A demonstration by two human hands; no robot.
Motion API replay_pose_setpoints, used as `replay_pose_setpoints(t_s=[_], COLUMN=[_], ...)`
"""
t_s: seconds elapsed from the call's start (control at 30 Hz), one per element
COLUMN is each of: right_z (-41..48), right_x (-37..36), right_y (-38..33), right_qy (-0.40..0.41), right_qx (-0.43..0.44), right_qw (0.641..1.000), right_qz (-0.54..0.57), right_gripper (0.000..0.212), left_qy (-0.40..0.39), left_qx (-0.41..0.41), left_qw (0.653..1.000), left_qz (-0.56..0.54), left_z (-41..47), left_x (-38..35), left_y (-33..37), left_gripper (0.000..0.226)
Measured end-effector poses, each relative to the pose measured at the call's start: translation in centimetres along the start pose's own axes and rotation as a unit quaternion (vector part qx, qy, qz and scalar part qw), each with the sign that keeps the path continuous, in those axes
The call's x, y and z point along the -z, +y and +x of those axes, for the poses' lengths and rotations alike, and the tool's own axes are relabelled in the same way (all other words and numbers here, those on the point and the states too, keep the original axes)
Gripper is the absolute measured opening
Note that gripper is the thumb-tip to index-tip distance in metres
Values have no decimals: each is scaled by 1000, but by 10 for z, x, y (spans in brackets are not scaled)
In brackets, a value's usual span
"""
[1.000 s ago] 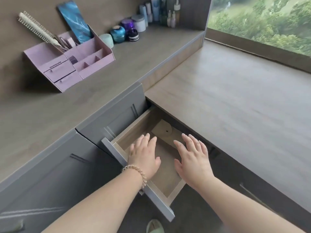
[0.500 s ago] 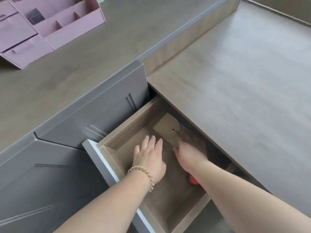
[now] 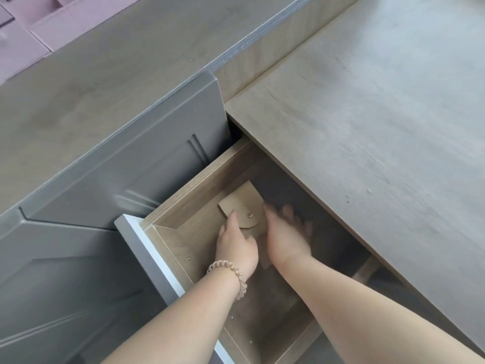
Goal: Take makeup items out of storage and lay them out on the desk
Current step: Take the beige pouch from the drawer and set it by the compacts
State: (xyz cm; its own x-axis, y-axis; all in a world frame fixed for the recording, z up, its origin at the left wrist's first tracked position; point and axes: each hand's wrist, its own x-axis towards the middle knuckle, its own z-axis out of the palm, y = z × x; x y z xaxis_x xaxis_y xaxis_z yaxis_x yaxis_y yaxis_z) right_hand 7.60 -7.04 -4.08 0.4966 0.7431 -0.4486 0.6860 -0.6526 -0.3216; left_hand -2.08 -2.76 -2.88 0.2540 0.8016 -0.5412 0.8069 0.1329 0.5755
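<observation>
An open wooden drawer (image 3: 170, 219) with a grey front (image 3: 141, 256) sits under the desk top (image 3: 367, 122). A tan pouch (image 3: 245, 203) with a snap flap lies inside it, partly covered by both hands. My left hand (image 3: 236, 248), with a bead bracelet at the wrist, holds the pouch's left side, one digit lying over the flap; its other fingers are hidden. My right hand (image 3: 286, 237) is blurred. It lies at the pouch's right edge with fingers spread toward the dark back of the drawer. No other makeup item is visible.
A pink desk organiser (image 3: 39, 30) stands at the far left on the higher counter (image 3: 118, 61). Grey cabinet fronts (image 3: 118, 166) run left of the drawer. The desk's front edge overhangs the drawer's right side.
The view has dipped toward the drawer. My left hand moved from the drawer floor onto the pouch. The right hand shifted at the pouch's right side, and the red object seen earlier is out of sight.
</observation>
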Motion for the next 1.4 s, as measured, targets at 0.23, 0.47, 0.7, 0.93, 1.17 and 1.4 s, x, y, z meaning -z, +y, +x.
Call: replay_pose_setpoints(t_s=[0.23, 0.47, 0.7, 0.93, 1.17, 1.4], right_z=[-51, -130, -248, -356, -460, -554], right_x=[9, 75, 152, 184, 178, 160], right_y=[-28, -39, 19, 112, 239, 383], right_qy=[70, 242, 401, 484, 494, 470], right_qx=[75, 50, -35, -148, -199, -275], right_qw=[983, 917, 831, 774, 720, 718], right_qz=[149, 313, 384, 381, 445, 433], right_gripper=[49, 38, 44, 46, 39, 40], left_qy=[2, -105, -232, -377, -407, -415], left_qx=[103, 8, -205, -265, -306, -268], left_qw=[974, 945, 902, 846, 835, 853], left_qz=[-204, -309, -301, -268, -209, -165], left_z=[-20, -87, -189, -297, -408, -520], left_x=[30, 69, 76, 14, -114, -257], left_y=[6, 41, 124, 182, 204, 203], left_gripper=[50, 46, 36, 44, 44, 45])
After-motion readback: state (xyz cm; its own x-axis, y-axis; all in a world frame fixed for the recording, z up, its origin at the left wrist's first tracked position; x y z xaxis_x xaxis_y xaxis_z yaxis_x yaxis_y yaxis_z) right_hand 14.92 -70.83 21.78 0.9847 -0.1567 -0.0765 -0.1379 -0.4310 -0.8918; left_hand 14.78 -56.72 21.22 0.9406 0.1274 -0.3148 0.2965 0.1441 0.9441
